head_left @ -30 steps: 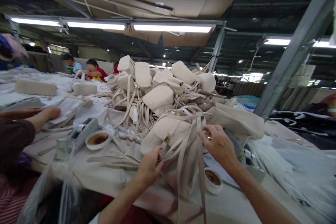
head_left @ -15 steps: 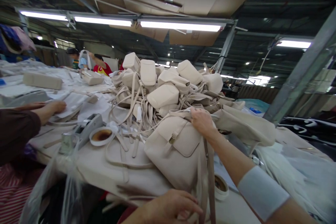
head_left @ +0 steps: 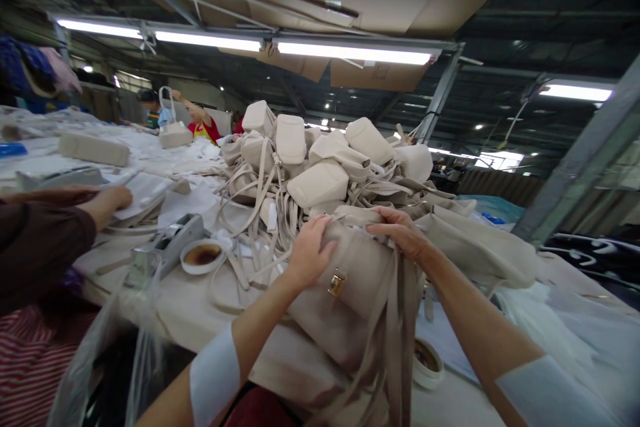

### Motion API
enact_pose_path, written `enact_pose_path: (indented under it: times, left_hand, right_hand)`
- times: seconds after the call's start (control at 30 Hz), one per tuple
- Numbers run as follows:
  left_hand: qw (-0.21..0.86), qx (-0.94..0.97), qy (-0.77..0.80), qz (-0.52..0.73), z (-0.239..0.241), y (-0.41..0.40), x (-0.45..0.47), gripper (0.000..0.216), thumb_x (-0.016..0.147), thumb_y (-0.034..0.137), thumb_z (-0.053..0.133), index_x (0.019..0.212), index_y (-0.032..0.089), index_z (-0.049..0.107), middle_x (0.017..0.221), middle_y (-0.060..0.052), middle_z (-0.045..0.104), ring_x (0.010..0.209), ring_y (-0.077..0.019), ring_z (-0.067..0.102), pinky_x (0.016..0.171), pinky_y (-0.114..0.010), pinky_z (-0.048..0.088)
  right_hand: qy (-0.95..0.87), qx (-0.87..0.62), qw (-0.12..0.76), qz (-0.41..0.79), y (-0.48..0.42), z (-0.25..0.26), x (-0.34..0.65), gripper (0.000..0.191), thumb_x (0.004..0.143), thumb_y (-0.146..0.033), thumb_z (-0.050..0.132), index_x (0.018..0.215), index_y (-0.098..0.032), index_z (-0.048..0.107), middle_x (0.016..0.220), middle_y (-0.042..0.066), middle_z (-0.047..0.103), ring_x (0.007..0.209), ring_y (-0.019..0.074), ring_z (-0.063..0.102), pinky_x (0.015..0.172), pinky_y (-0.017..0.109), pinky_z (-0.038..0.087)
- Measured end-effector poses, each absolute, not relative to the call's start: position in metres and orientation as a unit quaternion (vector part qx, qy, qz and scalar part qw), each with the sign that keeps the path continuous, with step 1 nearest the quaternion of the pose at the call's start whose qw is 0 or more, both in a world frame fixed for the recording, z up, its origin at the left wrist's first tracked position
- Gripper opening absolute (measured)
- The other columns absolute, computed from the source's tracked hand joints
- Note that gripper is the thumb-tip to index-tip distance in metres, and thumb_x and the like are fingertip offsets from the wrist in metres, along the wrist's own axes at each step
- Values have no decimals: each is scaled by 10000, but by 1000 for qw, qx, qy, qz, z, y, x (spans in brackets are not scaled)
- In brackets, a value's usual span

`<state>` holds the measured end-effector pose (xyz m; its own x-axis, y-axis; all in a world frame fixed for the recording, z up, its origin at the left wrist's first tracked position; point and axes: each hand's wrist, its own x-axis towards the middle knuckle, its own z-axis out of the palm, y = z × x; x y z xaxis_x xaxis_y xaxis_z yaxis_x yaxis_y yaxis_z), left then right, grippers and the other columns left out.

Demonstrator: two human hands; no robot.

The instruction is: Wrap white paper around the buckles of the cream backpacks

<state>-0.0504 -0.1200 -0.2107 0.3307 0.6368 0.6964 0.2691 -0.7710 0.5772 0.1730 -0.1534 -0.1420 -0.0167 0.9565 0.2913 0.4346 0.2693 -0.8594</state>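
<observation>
Touching the beige bag point(head_left: 361, 272) with both hands' fingers point(head_left: 389, 229).

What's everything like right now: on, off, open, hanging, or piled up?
Beige bag: flap down over its front
Bag's straps: dangling
Left hand: on the bag's top
Right hand: at the bag's top
Bag pile: heaped
Overhead tube lights: on
Left white dish: uncovered, brown inside
Clear plastic: hanging

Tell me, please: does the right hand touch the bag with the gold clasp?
Touching. In the head view, the right hand meets the bag at its top, thumb lying against the beige material with no gap.
</observation>
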Motion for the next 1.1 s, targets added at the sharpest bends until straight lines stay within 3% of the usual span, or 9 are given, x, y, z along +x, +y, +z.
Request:
enact_pose_path:
  times: [0.17, 0.27, 0.37, 0.5, 0.63, 0.73, 0.93, 1.0, 1.1]
  left_hand:
    - [37, 859, 277, 430, -180, -106, -13, 309, 885, 241, 597, 1190, 191, 616, 1426, -143, 504, 1295, -291, 469, 1087, -467, 397]
    - [-22, 867, 296, 400, -174, -104, -5, 210, 918, 278, 576, 1087, 166, 629, 1408, -156, 497, 1283, -294, 465, 1058, -454, 414]
    - [-61, 878, 284, 381, -168, -106, -19, 167, 917, 324, 588, 961, 169, 634, 1242, -134, 565, 1180, -282, 509, 1013, -421, 433]
    - [-54, 850, 321, 414, -146, -104, -57, 195, 960, 305, 497, 836, 190, 594, 1015, -93, 599, 1004, -248, 558, 901, -374, 454]
    - [-67, 786, 424, 444, -133, -96, -78, 217, 989, 288, 416, 858, 197, 563, 950, -88, 623, 938, -246, 584, 815, -342, 435]
    - [-94, 767, 475, 422, -149, -94, -75, 208, 990, 262, 380, 914, 193, 562, 967, -111, 648, 944, -267, 599, 769, -340, 422]
    - [-144, 753, 489, 415, -181, -85, -54, 246, 971, 261, 346, 915, 166, 566, 933, -162, 662, 885, -302, 611, 728, -365, 414]
    - [-146, 760, 477, 416, -182, -77, -52, 246, 963, 271, 351, 916, 166, 568, 921, -161, 664, 872, -304, 614, 719, -365, 414]
    - [-151, 768, 449, 431, -181, -70, -54, 236, 943, 259, 355, 924, 171, 574, 914, -158, 659, 880, -300, 619, 731, -364, 420]
  right_hand:
    - [-677, -490, 453, 311, -158, -144, 172, 360, 736, -423, 701, 1023, -206, 727, 972, 18, 730, 880, 206, 638, 817, 300, 480]
    - [-679, -547, 456, 176, -154, -150, 177, 313, 828, -486, 590, 881, -205, 716, 873, 10, 708, 843, 196, 611, 802, 296, 451]
    - [-644, -631, 433, -15, -145, -157, 188, 336, 870, -466, 494, 761, -203, 673, 766, 24, 671, 776, 197, 583, 747, 306, 421]
    - [-598, -667, 427, -121, -135, -172, 208, 317, 865, -420, 480, 765, -185, 668, 839, 97, 688, 830, 238, 590, 787, 357, 422]
    - [-598, -655, 450, -105, -127, -195, 214, 353, 904, -399, 430, 877, -178, 704, 939, 126, 711, 921, 256, 610, 874, 396, 443]
    - [-627, -624, 458, -85, -126, -211, 205, 379, 936, -353, 395, 1054, -180, 710, 1112, 131, 708, 1078, 254, 607, 983, 414, 437]
    - [-654, -612, 436, -86, -148, -236, 186, 401, 940, -367, 513, 1259, -174, 660, 1414, 157, 569, 1364, 303, 453, 1157, 527, 285]
    - [-654, -574, 490, -54, -162, -241, 196, 413, 943, -418, 517, 1269, -205, 656, 1401, 120, 591, 1357, 275, 471, 1156, 494, 313]
    - [-536, -551, 638, 25, -194, -245, 238, 461, 940, -529, 459, 1163, -201, 694, 1222, 102, 699, 1132, 229, 647, 996, 409, 504]
